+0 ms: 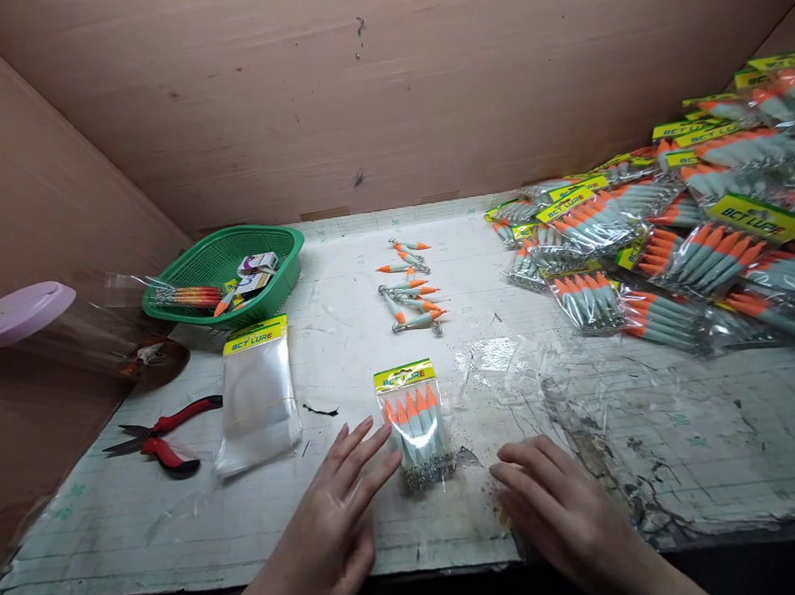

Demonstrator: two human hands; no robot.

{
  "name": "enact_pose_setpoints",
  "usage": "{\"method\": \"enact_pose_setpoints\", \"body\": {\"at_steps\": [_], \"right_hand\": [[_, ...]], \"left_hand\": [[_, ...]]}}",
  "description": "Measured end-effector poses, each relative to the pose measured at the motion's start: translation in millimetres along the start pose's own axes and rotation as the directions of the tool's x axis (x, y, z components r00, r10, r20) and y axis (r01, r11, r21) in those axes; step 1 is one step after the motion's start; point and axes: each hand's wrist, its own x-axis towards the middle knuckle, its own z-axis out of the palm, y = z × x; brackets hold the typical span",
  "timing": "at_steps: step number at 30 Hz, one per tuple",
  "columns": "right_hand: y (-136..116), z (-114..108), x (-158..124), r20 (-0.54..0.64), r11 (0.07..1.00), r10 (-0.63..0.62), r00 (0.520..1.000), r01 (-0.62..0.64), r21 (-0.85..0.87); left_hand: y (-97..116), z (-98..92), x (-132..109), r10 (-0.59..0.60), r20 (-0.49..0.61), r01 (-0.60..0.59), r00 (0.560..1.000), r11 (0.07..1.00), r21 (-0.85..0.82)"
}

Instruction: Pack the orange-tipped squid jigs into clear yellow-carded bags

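Observation:
A clear packet of fishing lures, orange-tipped with pale bodies and metal hooks at the bottom, lies flat on the table under a yellow-green header card. My left hand is at its left edge, fingers stretched out; whether the fingertips touch the plastic I cannot tell. Off to the right of the packet, my right hand hovers low with its fingers extended and loosely bent, holding nothing. Farther back, several loose lures lie in a rough column, some pointing left and some right.
A stack of clear bags and red-handled pliers lie at left. Behind them are a green basket with small boxes and lures, and a lidded clear jar on its side. Packed lure bags heap up at right. Wooden panels enclose the table.

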Motion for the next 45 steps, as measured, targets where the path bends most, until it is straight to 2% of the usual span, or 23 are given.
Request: {"method": "enact_pose_setpoints", "body": {"at_steps": [2, 5, 7, 10, 14, 17, 21, 24, 26, 30, 34, 37, 39, 43, 45], "right_hand": [[3.0, -4.6, 3.2, 0.031, 0.977, -0.186, 0.982, 0.188, -0.101], [-0.6, -1.3, 16.4, 0.024, 0.947, -0.319, 0.947, 0.32, -0.016], [-3.6, 2.0, 21.3, 0.01, 0.947, -0.308, 0.951, 0.306, 0.094], [-3.4, 3.7, 15.0, 0.061, 0.953, -0.247, 0.967, 0.231, 0.197], [-3.1, 1.4, 3.0, 0.06, 0.945, -0.204, 0.977, 0.181, 0.272], [-10.0, 3.3, 8.9, 0.09, 0.949, -0.065, 0.994, 0.034, 0.314], [-20.8, 18.5, 25.9, 0.07, 0.989, 0.013, 0.997, -0.023, 0.144], [-23.5, 26.5, 33.0, -0.002, 0.997, 0.032, 0.999, -0.032, 0.065], [-22.1, 24.5, 32.7, 0.016, 0.99, 0.047, 0.999, -0.049, 0.135], [-13.6, 11.7, 20.6, 0.196, 0.929, 0.039, 0.98, -0.108, 0.353], [-5.0, 5.8, 5.6, 0.116, 0.893, 0.005, 0.993, -0.056, 0.447], [-6.9, 5.9, 4.1, 0.1, 0.851, 0.125, 0.987, -0.158, 0.5], [-13.1, 8.5, 8.0, 0.103, 0.862, 0.169, 0.98, -0.198, 0.466], [-26.2, 18.6, 13.5, 0.039, 0.938, 0.112, 0.993, -0.119, 0.325], [-26.5, 21.7, 9.0, 0.024, 0.93, 0.077, 0.997, -0.081, 0.36]], "left_hand": [[-4.2, 0.2, -7.8, 0.072, -0.072, -0.067, 0.995, 0.995, 0.081], [0.0, 11.9, -2.9, 0.254, -0.211, -0.217, 0.944, 0.959, 0.183], [7.2, 20.8, 4.7, 0.301, -0.332, -0.252, 0.894, 0.95, 0.183], [18.6, 28.2, 10.8, 0.23, -0.467, -0.212, 0.854, 0.973, 0.092], [28.7, 28.8, 8.7, 0.167, -0.413, -0.168, 0.895, 0.985, 0.036], [31.1, 29.6, 6.1, 0.145, -0.404, -0.155, 0.903, 0.988, 0.007], [29.9, 32.0, 3.5, 0.11, -0.4, -0.143, 0.91, 0.988, -0.054], [28.9, 31.3, 3.3, 0.087, -0.373, -0.138, 0.924, 0.984, -0.112], [29.1, 30.7, 3.5, 0.049, -0.356, -0.109, 0.933, 0.983, -0.151], [29.6, 34.1, 0.6, -0.035, -0.359, -0.024, 0.933, 0.987, -0.158], [26.5, 41.4, -8.4, -0.032, -0.41, -0.016, 0.912, 0.993, -0.114], [25.0, 43.5, -12.9, -0.135, -0.417, 0.069, 0.899, 0.983, -0.169], [25.6, 43.0, -12.8, -0.142, -0.404, 0.07, 0.904, 0.98, -0.188], [27.7, 42.7, -11.2, -0.035, -0.414, -0.022, 0.91, 0.991, -0.133], [28.4, 44.5, -12.7, -0.049, -0.404, -0.002, 0.913, 0.992, -0.124]]}}
